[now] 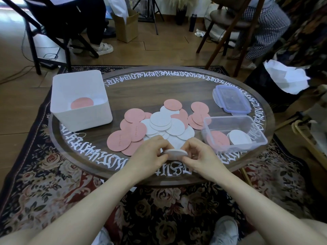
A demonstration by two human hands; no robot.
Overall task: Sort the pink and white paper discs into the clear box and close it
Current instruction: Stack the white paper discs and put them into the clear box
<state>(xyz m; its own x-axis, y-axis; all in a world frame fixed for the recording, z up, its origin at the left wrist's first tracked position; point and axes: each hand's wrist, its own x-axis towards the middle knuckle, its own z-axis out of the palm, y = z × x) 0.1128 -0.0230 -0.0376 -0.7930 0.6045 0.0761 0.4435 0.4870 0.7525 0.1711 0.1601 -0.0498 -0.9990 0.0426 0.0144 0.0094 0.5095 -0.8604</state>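
A heap of pink discs [133, 116] and white discs [160, 119] covers the middle of the round table [159, 89]. My left hand [150, 152] and my right hand [196, 152] together pinch a small stack of white discs [175, 153] at the table's near edge, one hand on each side. The clear box [235, 133] stands open at the right, with pink discs and white discs side by side inside. Its clear lid [231, 99] with a purple rim lies flat behind the box.
A white square bin [79, 101] at the table's left holds a pink disc and a white one. Chairs, a person's legs, a cardboard box and a dark bag with white paper stand around the table. A patterned rug lies underneath.
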